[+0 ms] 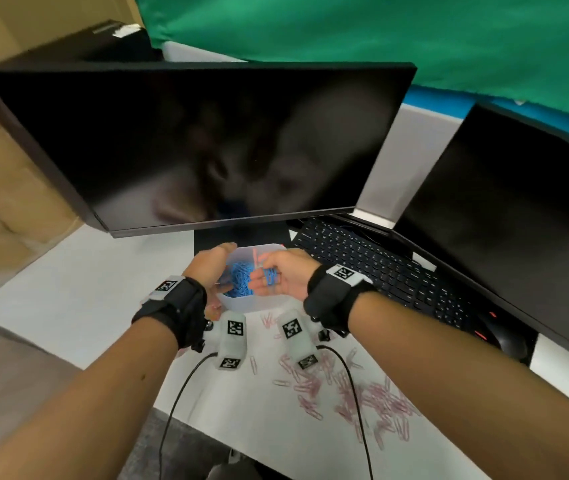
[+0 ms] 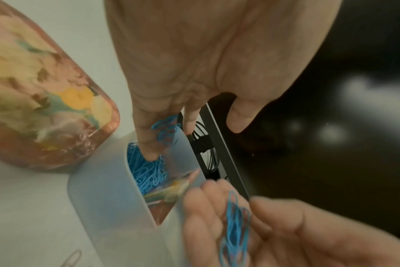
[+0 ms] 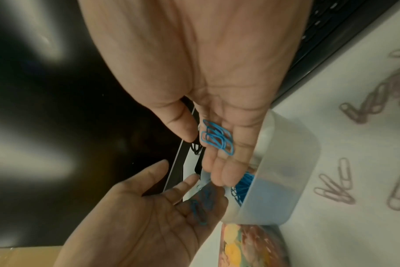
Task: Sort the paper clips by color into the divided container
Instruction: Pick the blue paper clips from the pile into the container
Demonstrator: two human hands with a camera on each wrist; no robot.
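the blue paper clips (image 3: 217,138) lie in a small loose bunch across the fingers of the right hand (image 3: 208,86), which is held palm-up, fingers nearly straight and together, right at the rim of the divided container (image 1: 238,304). the thumb stands just apart from the bunch, so nothing is pinching it; the clips simply rest there. a few more blue clips (image 2: 164,132) cling to the fingers of the left hand (image 2: 194,59), whose fingertips dip into the compartment already full of blue clips (image 1: 239,280). that hand is also spread and relaxed, not clamped on anything.

these clips are light, thin coated wire: stiff enough to keep their shape, but smooth and prone to slide off a tilted palm or hook into each other and come away in clumps. tipping the hand over the blue compartment looks the easiest way to shed them; a stray one is best pinched across its flat sides between thumb and forefinger.

a few pink clips show in the next compartment, and the pink paper clips (image 1: 356,393) still lie scattered on the white desk (image 1: 85,306) near the person. behind the container stand a dark monitor (image 1: 189,147) and a keyboard (image 1: 380,268); a flowery pink case (image 2: 41,101) sits beside the container.
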